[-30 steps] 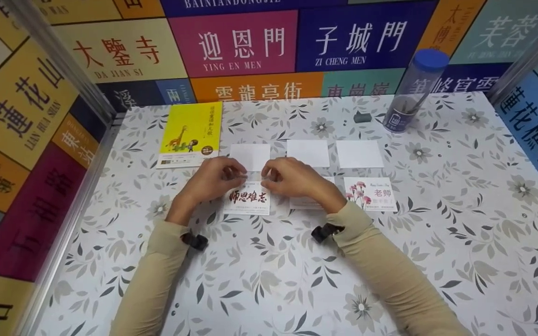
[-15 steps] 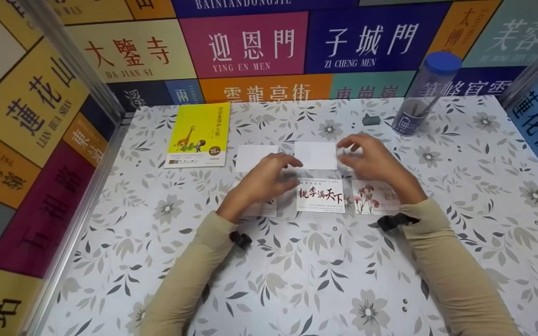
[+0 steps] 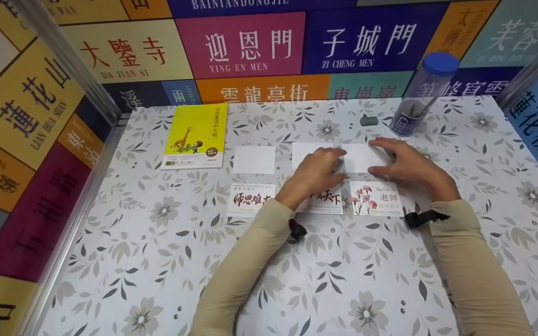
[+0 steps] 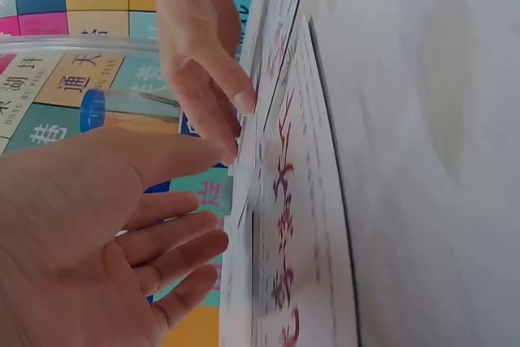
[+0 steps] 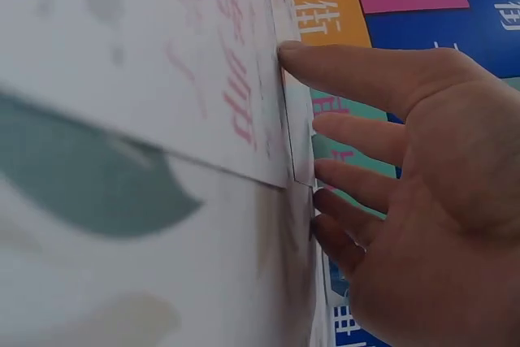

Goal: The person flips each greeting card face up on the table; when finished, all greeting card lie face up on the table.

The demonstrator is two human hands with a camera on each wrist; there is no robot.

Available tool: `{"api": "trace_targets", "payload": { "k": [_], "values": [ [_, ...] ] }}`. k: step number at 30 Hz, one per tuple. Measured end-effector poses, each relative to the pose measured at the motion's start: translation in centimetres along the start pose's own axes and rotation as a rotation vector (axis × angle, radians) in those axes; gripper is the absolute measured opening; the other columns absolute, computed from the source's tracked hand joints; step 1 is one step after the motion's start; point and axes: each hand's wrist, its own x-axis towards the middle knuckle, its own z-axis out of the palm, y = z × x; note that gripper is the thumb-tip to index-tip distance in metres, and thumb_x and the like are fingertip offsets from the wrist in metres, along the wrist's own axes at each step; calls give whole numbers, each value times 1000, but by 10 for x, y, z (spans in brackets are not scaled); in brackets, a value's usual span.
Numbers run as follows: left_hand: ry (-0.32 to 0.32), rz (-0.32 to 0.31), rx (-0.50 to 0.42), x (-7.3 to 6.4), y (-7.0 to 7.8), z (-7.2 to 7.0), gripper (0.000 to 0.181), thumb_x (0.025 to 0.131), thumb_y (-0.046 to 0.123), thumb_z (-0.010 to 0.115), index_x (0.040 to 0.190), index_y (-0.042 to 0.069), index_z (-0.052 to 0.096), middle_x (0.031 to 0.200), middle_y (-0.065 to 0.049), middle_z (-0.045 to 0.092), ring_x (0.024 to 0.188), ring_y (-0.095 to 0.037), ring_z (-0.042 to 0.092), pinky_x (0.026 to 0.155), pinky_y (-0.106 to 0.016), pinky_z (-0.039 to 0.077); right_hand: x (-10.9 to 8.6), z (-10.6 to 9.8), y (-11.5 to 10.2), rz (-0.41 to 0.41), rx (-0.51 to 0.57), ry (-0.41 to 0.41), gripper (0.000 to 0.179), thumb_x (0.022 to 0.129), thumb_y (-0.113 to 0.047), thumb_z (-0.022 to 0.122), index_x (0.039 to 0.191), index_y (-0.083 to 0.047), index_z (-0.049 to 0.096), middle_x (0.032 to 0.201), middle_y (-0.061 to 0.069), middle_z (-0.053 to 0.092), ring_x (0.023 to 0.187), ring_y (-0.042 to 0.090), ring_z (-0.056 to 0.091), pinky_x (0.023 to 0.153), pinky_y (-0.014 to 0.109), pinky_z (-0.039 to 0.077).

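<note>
My left hand point(image 3: 316, 171) reaches over the middle blank white card point(image 3: 300, 150) and the middle printed card point(image 3: 326, 205). Its fingertips are near the left edge of the right blank card point(image 3: 357, 158). On that card's other side is my right hand point(image 3: 409, 164), thumb and index apart at its right edge. The right wrist view shows the right hand's fingers point(image 5: 357, 132) loosely extended; whether they press the card I cannot tell. Below lie a printed card with pink flowers point(image 3: 375, 199) and, at left, a red-lettered card point(image 3: 250, 200) under a third blank card point(image 3: 254, 159).
A yellow book point(image 3: 196, 133) lies at the back left. A clear tube with a blue lid point(image 3: 423, 95) stands at the back right, beside a small grey object point(image 3: 369, 121). Panels with lettering point(image 3: 250, 46) wall the floral-patterned table point(image 3: 334, 261).
Both hands have gone right, from the left pair of cards past the middle pair to the right blank card. The left and middle pairs are let go; the right blank card sits slightly nearer the middle one.
</note>
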Motion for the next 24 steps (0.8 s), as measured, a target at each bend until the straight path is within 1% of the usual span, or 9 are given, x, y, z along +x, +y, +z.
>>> {"api": "trace_targets", "payload": {
  "k": [2, 4, 9, 12, 15, 19, 20, 22, 24],
  "values": [
    [18, -17, 15, 5, 3, 4, 58, 99, 28, 77, 153, 11, 61, 143, -7, 71, 136, -25, 64, 113, -40, 53, 0, 0, 0, 1, -20, -4, 83, 92, -25, 88, 162, -5, 48, 172, 25, 37, 161, 48, 30, 133, 65, 20],
    [26, -29, 34, 7, 6, 9, 58, 100, 29, 76, 153, 11, 61, 146, -7, 70, 135, -25, 64, 113, -41, 53, -1, 0, -1, 8, -33, -8, 83, 92, -26, 89, 162, -5, 48, 170, 26, 39, 159, 48, 33, 132, 66, 22],
    [34, -3, 92, 7, 8, 17, 59, 100, 32, 75, 153, 11, 60, 147, -7, 69, 131, -27, 64, 110, -41, 54, -3, -2, -2, 53, -50, 4, 87, 89, -28, 91, 162, -9, 48, 163, 28, 41, 150, 50, 39, 127, 69, 27],
    [25, 7, 88, 7, 6, 21, 61, 100, 32, 74, 155, 10, 58, 147, -8, 69, 129, -27, 64, 110, -40, 54, -3, -1, -3, 58, -48, 35, 84, 89, -24, 91, 162, -9, 50, 154, 28, 42, 139, 48, 43, 120, 68, 33],
    [18, 15, 35, 7, 4, 22, 65, 100, 31, 75, 158, 9, 54, 145, -10, 70, 125, -27, 63, 108, -38, 53, -2, 0, -5, 51, -49, 95, 71, 91, -18, 88, 154, -7, 58, 144, 26, 44, 130, 45, 44, 112, 63, 37],
    [35, 46, -72, 10, 2, 21, 66, 101, 29, 74, 160, 9, 51, 148, -9, 68, 129, -26, 62, 113, -33, 50, -2, 1, -11, 34, -58, 240, 46, 93, -14, 85, 136, -6, 73, 129, 22, 45, 124, 41, 41, 105, 56, 36],
    [44, 60, -107, 12, 1, 20, 64, 102, 29, 74, 159, 9, 51, 150, -9, 67, 131, -25, 62, 115, -31, 48, -2, 1, -13, 30, -65, 285, 41, 93, -15, 84, 133, -6, 75, 124, 21, 47, 120, 39, 42, 101, 53, 36],
    [59, 97, -192, 13, 0, 19, 61, 103, 26, 72, 158, 9, 51, 153, -10, 64, 135, -25, 62, 117, -28, 47, -2, 1, -17, 21, -80, 371, 34, 96, -15, 82, 128, -8, 77, 111, 19, 51, 107, 34, 47, 91, 43, 37],
    [73, 142, -296, 13, -2, 19, 59, 104, 23, 72, 158, 8, 51, 154, -12, 63, 136, -26, 63, 117, -28, 48, -2, -1, -21, 9, -77, 440, 28, 98, -16, 79, 125, -9, 78, 98, 17, 57, 92, 27, 51, 81, 33, 38]
  ]
}}
